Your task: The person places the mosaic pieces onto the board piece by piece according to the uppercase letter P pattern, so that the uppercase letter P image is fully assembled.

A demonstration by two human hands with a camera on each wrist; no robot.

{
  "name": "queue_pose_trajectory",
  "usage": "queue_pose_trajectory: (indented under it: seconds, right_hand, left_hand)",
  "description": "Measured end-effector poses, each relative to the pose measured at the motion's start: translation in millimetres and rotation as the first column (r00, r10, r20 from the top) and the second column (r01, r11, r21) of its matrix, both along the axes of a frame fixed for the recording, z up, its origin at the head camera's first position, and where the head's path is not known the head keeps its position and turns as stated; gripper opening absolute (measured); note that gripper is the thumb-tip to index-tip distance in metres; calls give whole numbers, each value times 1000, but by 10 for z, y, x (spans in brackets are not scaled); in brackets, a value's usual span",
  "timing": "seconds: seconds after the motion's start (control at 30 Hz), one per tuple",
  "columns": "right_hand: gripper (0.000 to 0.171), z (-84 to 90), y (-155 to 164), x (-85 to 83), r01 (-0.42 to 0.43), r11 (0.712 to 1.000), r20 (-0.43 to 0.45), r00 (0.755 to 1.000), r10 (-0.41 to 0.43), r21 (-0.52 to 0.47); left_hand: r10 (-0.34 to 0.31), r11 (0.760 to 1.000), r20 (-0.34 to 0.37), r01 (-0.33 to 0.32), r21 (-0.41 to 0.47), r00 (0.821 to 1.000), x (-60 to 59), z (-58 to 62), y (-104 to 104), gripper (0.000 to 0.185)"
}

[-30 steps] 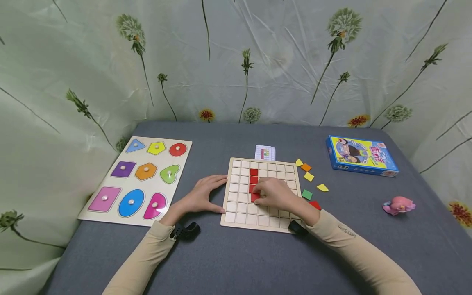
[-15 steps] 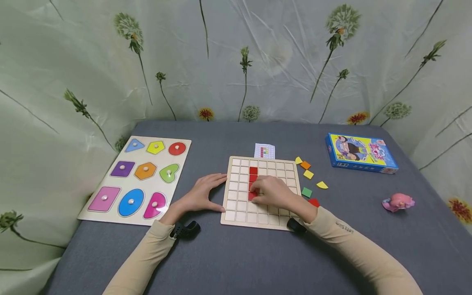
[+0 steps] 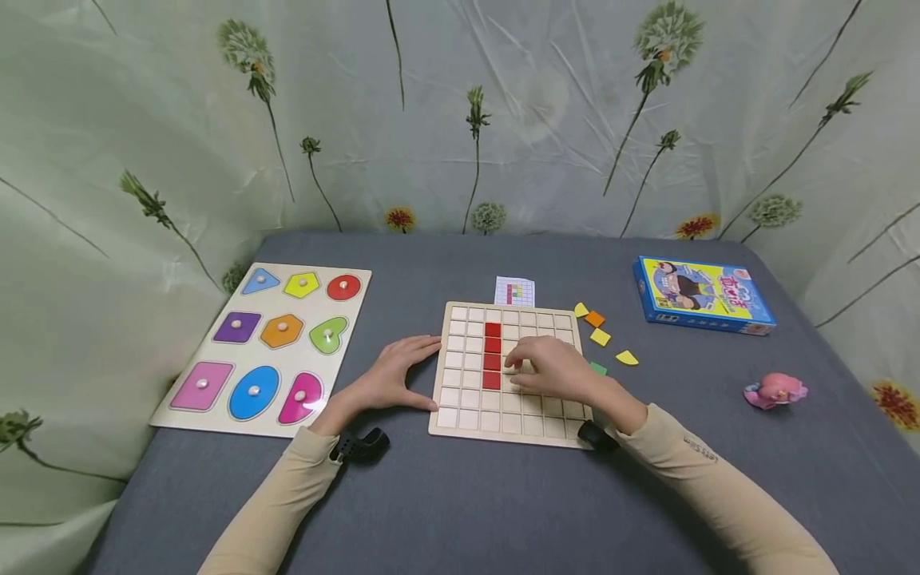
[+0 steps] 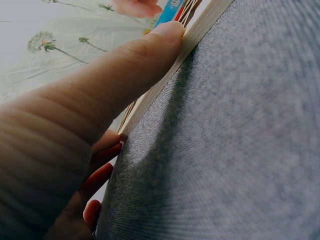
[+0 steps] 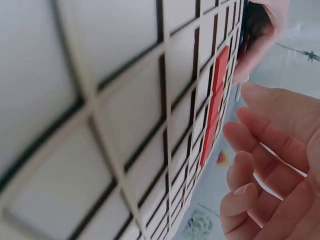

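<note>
Board (image 3: 491, 398) is lying on the bench (image 3: 431, 503) in the head view, four red squares (image 3: 492, 362) forming a column; your left hand (image 3: 398, 374) is spreading wide along its left edge, your right hand (image 3: 552, 369) hanging loosely curled beside the squares. Left wrist view: your thumb (image 4: 135, 65) is likely steadying pale wood above woven cloth (image 4: 240, 125). Right wrist view: your fingers (image 5: 240, 204) are holding nothing visible; lining squares up with thin ribs (image 5: 91, 98) should be seating them flat.

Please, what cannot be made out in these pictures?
Head view: part of the pale square wooden board, covered by the bare right grip.
Head view: part of the flat green tile, behind the right wrist.
Head view: pattern details on the white paper card, too small.
Right wrist view: the board's nearest part, blurred.
</note>
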State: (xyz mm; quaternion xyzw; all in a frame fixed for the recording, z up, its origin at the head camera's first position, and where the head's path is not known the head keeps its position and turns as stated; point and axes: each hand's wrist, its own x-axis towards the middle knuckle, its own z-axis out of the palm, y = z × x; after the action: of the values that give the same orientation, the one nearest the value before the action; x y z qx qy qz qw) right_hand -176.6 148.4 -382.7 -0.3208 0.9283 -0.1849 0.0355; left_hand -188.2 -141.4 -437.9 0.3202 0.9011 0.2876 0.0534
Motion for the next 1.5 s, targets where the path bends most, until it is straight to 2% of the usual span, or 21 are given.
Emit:
queue_pose_trajectory:
  seconds: [0.2,0.57,1.07,1.27,1.5]
  right_hand:
    - [12,20,165,35,2,1000,2,1000,-2,-14]
    - [12,10,466,64,67,997,10,998,-67,-49]
    - [14,-38,781,151,162,986,26,987,-161,-49]
    - [12,-81,935,187,157,985,8,988,-156,-78]
    - [13,-100,1082,226,149,984,34,989,-147,-100]
  left_hand:
    - [0,1000,-14,0,3,1000,27,-17,-24,95]
    - [-6,1000,-27,6,9,1000,22,-23,-14,94]
    - [-6,1000,-38,6,-10,999,9,-45,2,94]
    - [-5,1000,-26,4,-6,1000,22,-51,-2,95]
    - [0,1000,-11,-1,-17,1000,14,-54,-6,96]
